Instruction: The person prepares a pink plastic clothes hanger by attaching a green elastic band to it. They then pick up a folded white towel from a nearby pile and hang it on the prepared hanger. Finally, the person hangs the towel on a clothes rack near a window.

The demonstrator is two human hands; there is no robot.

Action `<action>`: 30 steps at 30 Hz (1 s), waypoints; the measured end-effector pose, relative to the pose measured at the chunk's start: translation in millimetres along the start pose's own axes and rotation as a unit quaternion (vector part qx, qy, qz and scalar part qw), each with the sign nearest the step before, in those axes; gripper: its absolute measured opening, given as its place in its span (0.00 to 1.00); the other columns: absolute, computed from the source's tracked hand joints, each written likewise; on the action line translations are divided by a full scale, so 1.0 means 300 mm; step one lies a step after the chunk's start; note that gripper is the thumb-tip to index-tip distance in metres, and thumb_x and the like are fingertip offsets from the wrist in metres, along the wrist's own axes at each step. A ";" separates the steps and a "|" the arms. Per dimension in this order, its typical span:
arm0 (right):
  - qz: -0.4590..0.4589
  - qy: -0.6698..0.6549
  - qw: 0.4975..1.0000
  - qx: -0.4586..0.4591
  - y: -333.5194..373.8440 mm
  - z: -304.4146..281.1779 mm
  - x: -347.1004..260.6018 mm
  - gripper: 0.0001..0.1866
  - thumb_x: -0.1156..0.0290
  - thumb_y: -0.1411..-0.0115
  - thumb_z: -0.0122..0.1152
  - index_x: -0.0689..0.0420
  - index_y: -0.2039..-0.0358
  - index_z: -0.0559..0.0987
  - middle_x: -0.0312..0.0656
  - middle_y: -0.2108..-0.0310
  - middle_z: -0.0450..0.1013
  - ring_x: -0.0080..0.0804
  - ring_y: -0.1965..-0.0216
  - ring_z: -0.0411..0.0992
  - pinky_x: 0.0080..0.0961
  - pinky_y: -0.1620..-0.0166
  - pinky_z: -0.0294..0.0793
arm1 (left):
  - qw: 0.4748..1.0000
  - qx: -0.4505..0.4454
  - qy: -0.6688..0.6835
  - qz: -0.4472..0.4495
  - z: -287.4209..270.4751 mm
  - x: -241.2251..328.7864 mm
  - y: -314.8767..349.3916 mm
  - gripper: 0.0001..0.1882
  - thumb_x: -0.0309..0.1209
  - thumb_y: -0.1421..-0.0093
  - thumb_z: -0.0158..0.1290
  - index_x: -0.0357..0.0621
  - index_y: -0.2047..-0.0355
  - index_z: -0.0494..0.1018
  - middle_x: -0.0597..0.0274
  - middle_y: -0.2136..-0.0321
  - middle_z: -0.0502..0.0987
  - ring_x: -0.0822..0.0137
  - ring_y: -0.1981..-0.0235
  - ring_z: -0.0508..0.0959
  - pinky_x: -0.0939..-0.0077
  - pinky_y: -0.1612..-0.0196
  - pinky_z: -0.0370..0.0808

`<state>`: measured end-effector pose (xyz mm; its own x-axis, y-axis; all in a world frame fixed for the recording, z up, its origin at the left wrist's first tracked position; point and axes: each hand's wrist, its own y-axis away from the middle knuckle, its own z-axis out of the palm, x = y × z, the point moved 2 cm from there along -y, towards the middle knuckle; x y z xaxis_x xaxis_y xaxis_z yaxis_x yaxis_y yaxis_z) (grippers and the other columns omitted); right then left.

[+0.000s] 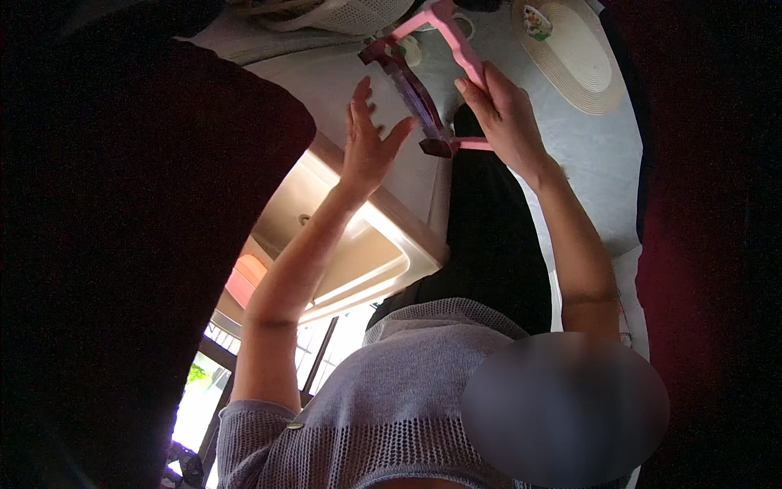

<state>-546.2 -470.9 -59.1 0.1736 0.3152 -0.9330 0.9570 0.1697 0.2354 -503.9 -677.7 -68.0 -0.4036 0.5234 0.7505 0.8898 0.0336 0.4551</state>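
Pink frame (463, 50): we see it beyond the beige basin (422, 240), to its right
Right hand (507, 122): gripping frame, right of basin
Left hand (368, 147): fingers spread, grasping nothing, just beyond basin

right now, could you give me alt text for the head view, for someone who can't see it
A right hand grips a pink-framed object with a purple bar, while the left hand is raised beside it, fingers spread. A beige basin shows left of centre, and an oval cream mat lies at upper right.
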 end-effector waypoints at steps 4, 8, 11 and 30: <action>0.014 -0.040 0.999 0.022 0.063 0.018 -0.043 0.10 0.65 0.36 0.51 0.60 0.67 0.69 0.33 0.82 0.59 0.21 0.80 0.55 0.22 0.76 0.57 | 0.959 -0.051 0.244 -0.132 0.110 -0.082 -0.023 0.43 0.34 0.45 0.59 0.36 0.38 0.44 0.52 0.56 0.73 0.64 0.56 0.74 0.73 0.54 0.72; 0.099 -0.139 0.985 -0.001 0.128 0.057 -0.028 0.09 0.65 0.37 0.52 0.58 0.65 0.68 0.36 0.82 0.61 0.20 0.81 0.60 0.23 0.79 0.61 | 0.963 -0.070 0.208 -0.157 0.163 -0.095 -0.005 0.40 0.33 0.44 0.57 0.37 0.39 0.47 0.52 0.56 0.74 0.65 0.58 0.75 0.73 0.55 0.72; 0.215 -0.184 0.959 -0.030 0.167 0.042 -0.041 0.10 0.64 0.37 0.52 0.57 0.64 0.69 0.34 0.80 0.62 0.19 0.82 0.60 0.21 0.79 0.61 | 0.999 0.042 -0.024 -0.018 0.166 -0.118 0.051 0.35 0.33 0.44 0.56 0.37 0.40 0.52 0.54 0.60 0.74 0.66 0.58 0.75 0.75 0.55 0.72; 0.262 -0.064 0.963 -0.022 0.549 0.145 0.049 0.10 0.64 0.39 0.54 0.58 0.66 0.70 0.30 0.83 0.63 0.17 0.85 0.61 0.18 0.84 0.61 | 0.515 -0.307 0.730 0.328 -0.581 0.684 0.905 0.12 0.22 0.47 0.42 0.42 0.87 0.63 0.62 0.91 0.60 0.72 0.91 0.60 0.55 0.71 0.76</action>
<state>-375.8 -479.0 -45.9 0.6600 0.2508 -0.7082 0.7200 0.0581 0.6916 -382.4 -709.5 293.2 -0.1883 -0.9625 0.1952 0.8820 -0.2532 -0.3975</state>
